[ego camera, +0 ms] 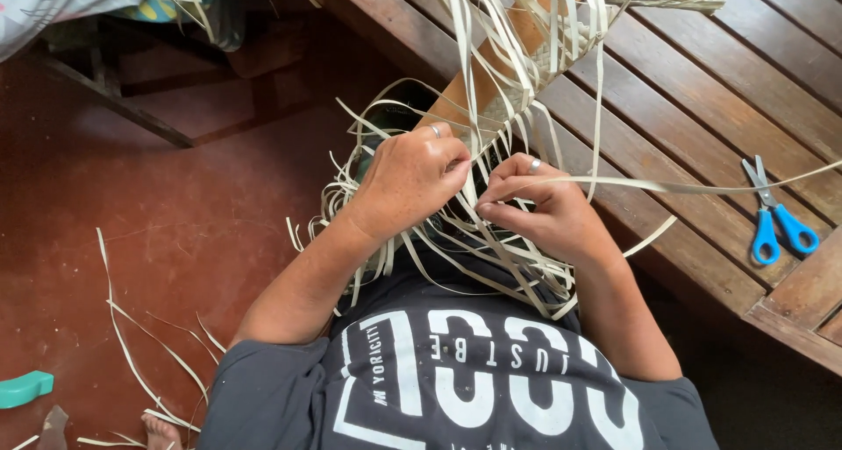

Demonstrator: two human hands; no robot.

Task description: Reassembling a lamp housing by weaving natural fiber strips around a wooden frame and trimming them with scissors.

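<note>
From the head view, the left hand (408, 180) has its grip closed on a bundle of pale weaving strips (491, 239) over the lap. The right hand (539, 206), just beside it, pinches one long strip (667, 185) running right above the slatted wooden worktop (702, 108), where blue-handled scissors (776, 217) lie well apart

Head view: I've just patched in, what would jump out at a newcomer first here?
First, the tangle of pale leaf strips fanning from a half-woven piece at top centre, with the left hand and right hand working strands at its lower edge. Next, blue-handled scissors lie on the wooden slatted bench at right. Loose strips litter the red floor at lower left.
</note>
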